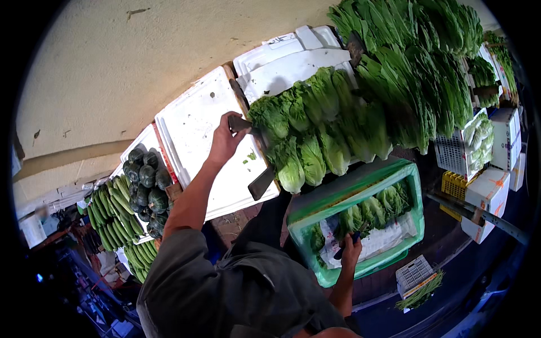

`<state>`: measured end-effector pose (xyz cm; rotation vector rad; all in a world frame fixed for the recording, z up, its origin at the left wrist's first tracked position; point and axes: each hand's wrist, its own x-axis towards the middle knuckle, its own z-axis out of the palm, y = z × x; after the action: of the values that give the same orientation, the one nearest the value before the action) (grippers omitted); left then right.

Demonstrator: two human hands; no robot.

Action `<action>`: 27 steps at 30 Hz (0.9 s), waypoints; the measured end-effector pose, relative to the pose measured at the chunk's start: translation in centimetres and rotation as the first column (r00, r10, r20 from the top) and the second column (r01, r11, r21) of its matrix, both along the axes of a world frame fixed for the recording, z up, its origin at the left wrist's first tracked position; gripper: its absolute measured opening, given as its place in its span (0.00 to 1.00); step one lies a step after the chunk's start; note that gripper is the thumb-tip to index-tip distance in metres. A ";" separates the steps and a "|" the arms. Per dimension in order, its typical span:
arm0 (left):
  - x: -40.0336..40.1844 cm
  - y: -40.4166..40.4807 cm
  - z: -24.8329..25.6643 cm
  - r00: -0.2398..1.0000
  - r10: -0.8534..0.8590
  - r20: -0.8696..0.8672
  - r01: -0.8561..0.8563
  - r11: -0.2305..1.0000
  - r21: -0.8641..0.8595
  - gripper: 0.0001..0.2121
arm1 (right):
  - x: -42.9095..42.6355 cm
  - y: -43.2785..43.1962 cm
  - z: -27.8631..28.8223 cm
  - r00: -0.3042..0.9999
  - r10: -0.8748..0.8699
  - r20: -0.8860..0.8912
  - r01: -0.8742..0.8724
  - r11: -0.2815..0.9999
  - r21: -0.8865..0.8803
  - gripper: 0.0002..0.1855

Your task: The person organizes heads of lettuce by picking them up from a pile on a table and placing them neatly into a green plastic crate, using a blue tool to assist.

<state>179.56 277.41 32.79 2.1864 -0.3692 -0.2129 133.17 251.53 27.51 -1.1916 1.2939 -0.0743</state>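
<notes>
My left hand (pixel 226 141) is over a white foam board, its thumb and fingers pinching a small dark flat block (pixel 239 124), seemingly wood, at the edge of the lettuce. A second dark flat piece (pixel 261 183) juts onto the board nearer my body. Heads of romaine-type lettuce (pixel 315 162) lie in two rows right of these pieces. My right hand (pixel 351 252) is closed around a dark blue tool (pixel 356 237), perhaps a small knife, over a green-rimmed crate (pixel 357 274). In that crate, more lettuce (pixel 372 211) lies beside white sheeting (pixel 384 241).
Dark green squashes (pixel 147 176) and long green gourds or cucumbers (pixel 110 217) lie at left. Leafy greens (pixel 414 93) are piled at the upper right. White boxes (pixel 486 203), a yellow crate (pixel 454 181) and a metal bar (pixel 482 213) stand at right. A wall (pixel 105 63) runs behind.
</notes>
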 end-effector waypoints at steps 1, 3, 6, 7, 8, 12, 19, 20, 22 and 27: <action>-0.5 -0.2 -0.5 1.000 -0.004 0.028 0.005 1.000 -0.015 0.22 | 0.1 0.0 -0.2 1.000 0.015 0.002 -0.015 1.000 -0.008 0.11; -0.6 0.4 -1.7 1.000 -0.020 0.024 0.020 1.000 -0.007 0.22 | 1.3 0.4 0.3 1.000 0.010 -0.008 -0.010 1.000 0.017 0.10; -0.9 0.2 -2.4 0.998 -0.049 -0.047 0.045 0.996 -0.072 0.22 | 0.7 0.2 -1.7 0.997 0.069 0.037 -0.068 0.997 -0.022 0.12; -0.9 1.2 -3.4 0.996 -0.058 -0.068 0.054 0.997 -0.056 0.23 | 0.8 0.3 -1.5 0.997 0.059 0.047 -0.059 0.998 -0.005 0.12; -1.0 1.1 -3.2 0.998 -0.043 -0.053 0.042 0.999 -0.026 0.26 | 0.9 0.3 -1.6 0.997 0.046 0.061 -0.047 0.999 0.009 0.12; -2.7 1.9 -3.8 0.991 0.049 -0.125 -0.069 0.984 -0.162 0.33 | 0.4 0.2 -0.8 0.998 -0.021 0.056 0.018 0.999 0.038 0.11; -12.8 6.4 -7.2 0.766 -0.327 -0.554 -0.019 0.849 -0.528 0.21 | -3.8 -0.7 -2.5 0.999 -0.027 0.037 0.029 0.998 -0.047 0.08; -13.8 5.1 -6.3 0.792 -0.306 -0.528 0.070 0.905 -0.420 0.21 | -4.2 -1.0 -3.1 0.999 0.000 0.032 0.005 0.991 -0.132 0.07; -14.6 2.9 -4.1 0.850 -0.262 -0.458 0.192 0.962 -0.193 0.20 | -5.0 -2.3 -3.4 0.993 0.023 -0.120 -0.051 0.972 -0.230 0.08; -16.3 2.6 -3.6 0.937 0.016 -0.348 -0.063 0.990 -0.123 0.20 | -2.3 -4.8 -3.2 0.957 0.245 -0.156 -0.289 0.752 -0.593 0.07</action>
<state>163.29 279.98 29.16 1.9751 -0.1356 -0.5281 130.89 246.70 24.31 -1.9493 1.1740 -0.2622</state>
